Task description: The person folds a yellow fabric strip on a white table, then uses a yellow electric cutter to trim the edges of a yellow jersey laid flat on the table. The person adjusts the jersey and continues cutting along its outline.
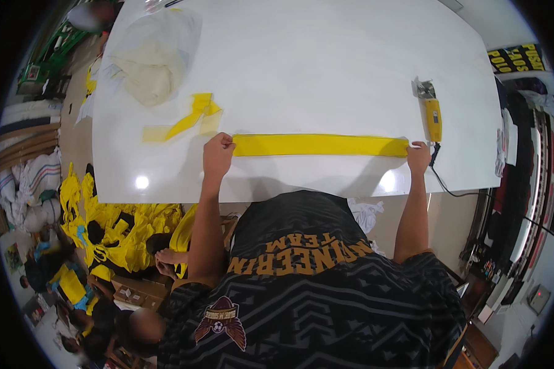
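Yellow cloth strip lay flat and straight along the near side of the white bench, its left end pinched between the closed thumb and fingers of the left hand and its right end pinched likewise by the right hand. Loose yellow scraps lay just beyond the left hand, and a yellow electric cutter lay near the right hand
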